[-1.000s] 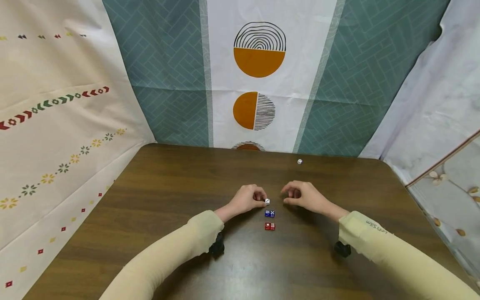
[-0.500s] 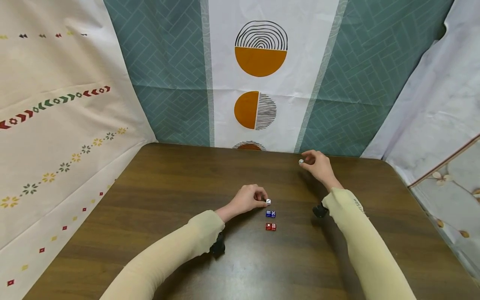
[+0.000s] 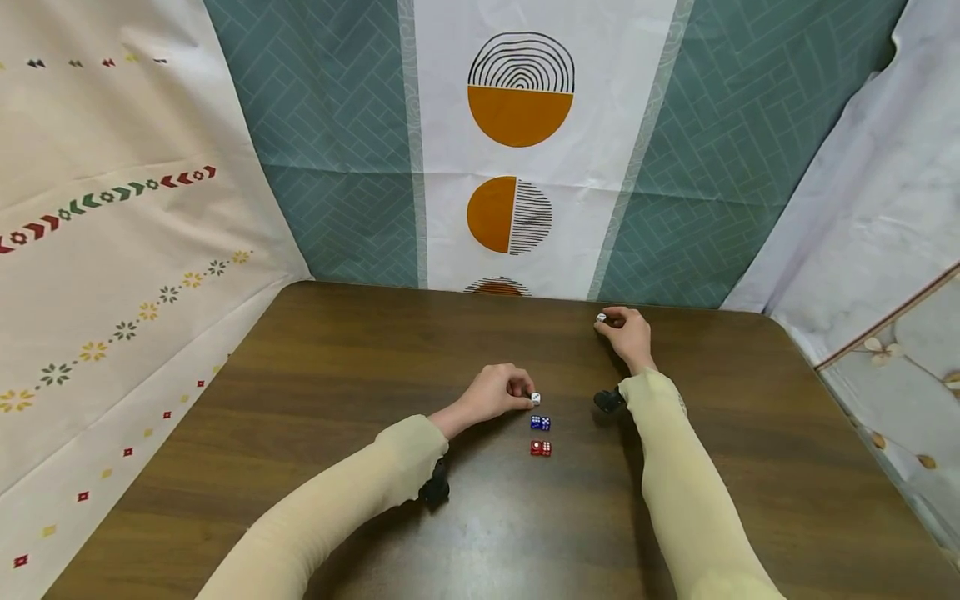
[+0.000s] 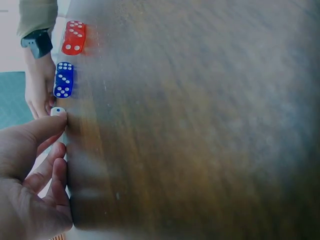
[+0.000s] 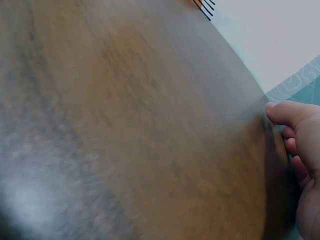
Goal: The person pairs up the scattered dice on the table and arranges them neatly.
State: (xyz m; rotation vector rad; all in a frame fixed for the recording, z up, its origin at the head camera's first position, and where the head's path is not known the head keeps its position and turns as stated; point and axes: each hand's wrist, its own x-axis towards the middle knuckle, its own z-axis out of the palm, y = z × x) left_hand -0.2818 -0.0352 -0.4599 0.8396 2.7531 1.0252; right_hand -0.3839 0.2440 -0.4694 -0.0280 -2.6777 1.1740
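Observation:
My left hand (image 3: 495, 392) pinches a white die (image 3: 536, 399) between thumb and index finger on the brown table; in the left wrist view its thumb covers part of that die (image 4: 58, 111). Just nearer to me sit two blue dice (image 3: 540, 423), side by side. Closer still are two red dice (image 3: 541, 448), likewise paired. At the table's far side, my right hand (image 3: 632, 337) has thumb and index finger around another white die (image 3: 601, 317). The right wrist view shows the right thumb (image 5: 285, 113) and curled fingers, but that die is hidden there.
The wooden table (image 3: 337, 350) ends at its far edge just behind the right hand. A teal and white patterned curtain (image 3: 337, 167) hangs behind it. Cream cloth (image 3: 150, 208) covers the left side, pale cloth (image 3: 885, 208) the right.
My right hand has moved from beside the left hand to the far white die and closed its fingers on it. The left hand and the coloured dice stay in place.

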